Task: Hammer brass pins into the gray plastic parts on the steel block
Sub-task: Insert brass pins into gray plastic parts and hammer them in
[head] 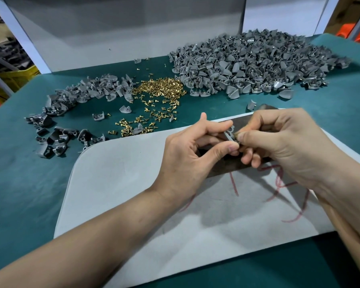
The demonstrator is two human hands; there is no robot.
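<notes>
Two grips meet on one gray plastic part [229, 135]: the left hand [187, 150] pinches it btw thumb and forefinger, edge up, and the right hand [279, 146] pinches a brass pin [236, 134] at thumb and forefinger tips, pressed to the part's upper end. Prob. the pin is being seated in its hole by hand so it stands on its own before any hammer blow. The other fingers of both hands are curled under. The part sits right at the two grips, low over the steel block [227, 169], the dark slab showing under and behind the fingers. Whether it touches the block I can't tell, since the hands hide that. Holding it low makes sense: a short way down to set it for hammering. The block lies on a pale gray mat [123, 173] w/ red scribbles, likely there to damp blows and spare the green worktop [29, 183]. Further out, all within reach, are loose pins [160, 86] in the middle, a smaller pile [87, 94] of gray parts to the left and a much bigger heap [247, 63] to the right, some w/ pins showing, so prob. the done ones. No hammer that I can make out.
</notes>
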